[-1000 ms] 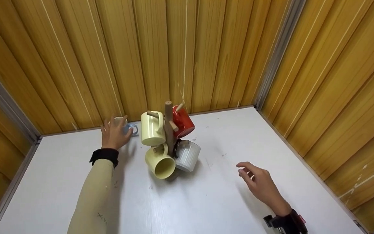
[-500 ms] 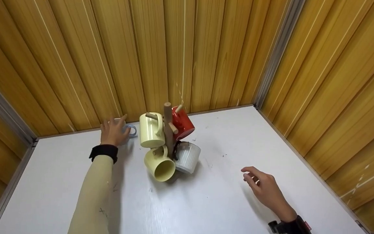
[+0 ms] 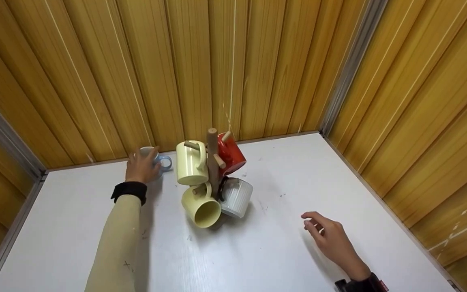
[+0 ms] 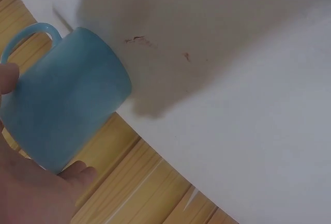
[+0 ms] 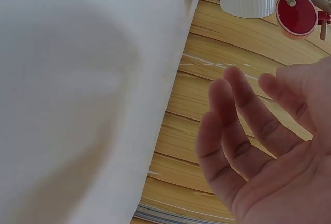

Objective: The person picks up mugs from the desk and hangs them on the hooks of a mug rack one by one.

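Observation:
Near the back wall, a light blue mug [image 3: 164, 163] stands on the white table with its handle toward the right. My left hand [image 3: 140, 168] grips its body from the near left side. In the left wrist view, the thumb lies by the handle of the mug [image 4: 72, 92] and the fingers wrap the opposite side, partly hidden behind it. My right hand [image 3: 332, 241] hovers over the right part of the table, fingers loosely curved and holding nothing. Between the hands is a wooden mug tree [image 3: 212, 152], with two pale yellow mugs, a red one and a white one on its pegs.
The upper yellow mug [image 3: 189, 164] and the lower yellow mug [image 3: 202, 207] hang on the tree's left side. The red mug [image 3: 231, 156] and ribbed white mug [image 3: 237, 198] hang on its right. Wood-patterned walls [image 3: 258, 73] border the white table [image 3: 274, 259].
My left fingers have come down from a spread pose and closed around the blue mug. My right hand has drifted slightly right and toward me. The mugs on the tree hang as before.

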`<state>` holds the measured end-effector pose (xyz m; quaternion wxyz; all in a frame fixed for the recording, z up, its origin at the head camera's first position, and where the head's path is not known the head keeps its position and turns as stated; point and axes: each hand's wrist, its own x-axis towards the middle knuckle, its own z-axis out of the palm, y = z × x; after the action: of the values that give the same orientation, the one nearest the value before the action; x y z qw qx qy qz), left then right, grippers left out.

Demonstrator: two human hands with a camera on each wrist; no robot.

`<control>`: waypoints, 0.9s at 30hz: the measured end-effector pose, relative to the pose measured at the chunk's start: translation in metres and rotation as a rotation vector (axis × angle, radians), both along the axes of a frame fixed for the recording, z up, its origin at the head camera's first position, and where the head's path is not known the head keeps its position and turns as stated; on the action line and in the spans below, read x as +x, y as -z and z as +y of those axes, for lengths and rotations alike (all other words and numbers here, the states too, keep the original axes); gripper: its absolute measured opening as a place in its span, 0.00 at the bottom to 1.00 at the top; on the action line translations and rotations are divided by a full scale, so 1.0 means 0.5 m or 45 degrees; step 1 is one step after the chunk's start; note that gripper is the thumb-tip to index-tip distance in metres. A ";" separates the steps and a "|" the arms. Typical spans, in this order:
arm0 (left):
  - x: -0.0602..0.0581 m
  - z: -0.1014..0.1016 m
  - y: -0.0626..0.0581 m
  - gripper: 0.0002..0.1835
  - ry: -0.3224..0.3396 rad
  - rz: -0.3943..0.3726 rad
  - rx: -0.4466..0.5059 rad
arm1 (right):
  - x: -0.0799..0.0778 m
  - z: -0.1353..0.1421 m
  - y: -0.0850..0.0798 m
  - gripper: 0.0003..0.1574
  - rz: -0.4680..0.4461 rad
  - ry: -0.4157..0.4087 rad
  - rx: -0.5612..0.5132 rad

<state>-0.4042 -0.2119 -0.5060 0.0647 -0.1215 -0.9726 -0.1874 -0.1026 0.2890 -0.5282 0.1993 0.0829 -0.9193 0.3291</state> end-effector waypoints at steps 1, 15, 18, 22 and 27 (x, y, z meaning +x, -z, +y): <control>0.002 -0.001 0.000 0.32 0.002 0.012 0.013 | -0.001 -0.001 0.000 0.12 -0.006 -0.001 -0.002; 0.039 -0.029 0.011 0.28 -0.045 0.146 0.198 | -0.026 -0.014 0.009 0.12 -0.012 -0.056 -0.011; 0.051 -0.033 0.012 0.29 -0.059 0.180 0.213 | -0.030 -0.018 0.009 0.11 -0.018 -0.077 -0.013; 0.070 -0.035 0.005 0.29 -0.092 0.157 0.259 | -0.034 -0.022 0.008 0.11 -0.027 -0.094 -0.011; 0.097 -0.034 -0.011 0.30 -0.159 0.155 0.390 | -0.037 -0.030 0.007 0.11 -0.038 -0.098 -0.010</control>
<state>-0.3559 -0.2289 -0.5006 0.1528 -0.0606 -0.9326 -0.3214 -0.1213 0.2740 -0.5316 0.1731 0.1124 -0.9170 0.3413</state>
